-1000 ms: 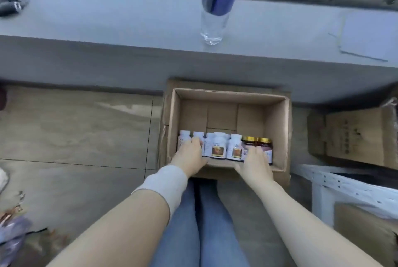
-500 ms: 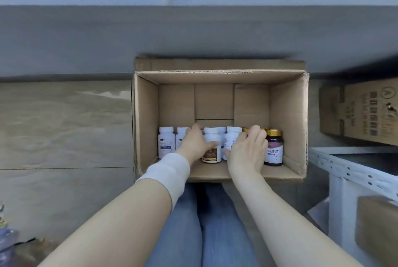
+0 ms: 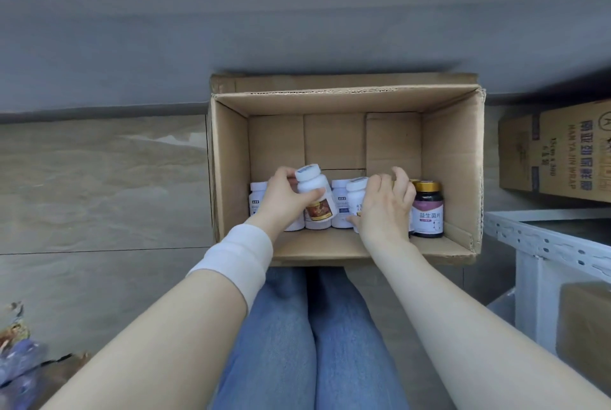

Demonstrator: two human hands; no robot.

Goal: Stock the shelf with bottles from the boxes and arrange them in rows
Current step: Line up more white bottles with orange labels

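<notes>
Left hand [image 3: 284, 198] first: it sits in the middle of the head view, fingers and thumb curled round a tilted white bottle [image 3: 315, 193] with an orange-brown label. The bottle's cap leans toward the upper left, and it stands higher than its neighbours, so I judge it is just leaving the row. A pale wrist wrap [image 3: 238, 257] covers my forearm below that hand.

My right hand [image 3: 386, 208] is just right of centre. Its fingers arch over the caps and its thumb is tucked low against a second white bottle [image 3: 355, 193], which it grips. I cannot tell whether that one is off the floor of the box.

Both bottles are inside the open cardboard box [image 3: 231, 161] at frame centre, along its near wall. More bottles stand in the same row: a white one [image 3: 257, 191] left of my left hand, another white one [image 3: 340, 201] between my hands, and a dark bottle with a gold cap [image 3: 427, 208] touching the right side of my right hand. The far part of the box floor is bare.

Judging progress, I'd say this box is largely emptied, with one short row left to move. A white metal frame [image 3: 545, 237] at the right edge is, I think, the shelf; no bottles show on the part in view, so its rows cannot be judged. A second printed box [image 3: 555, 155] waits at the upper right.
</notes>
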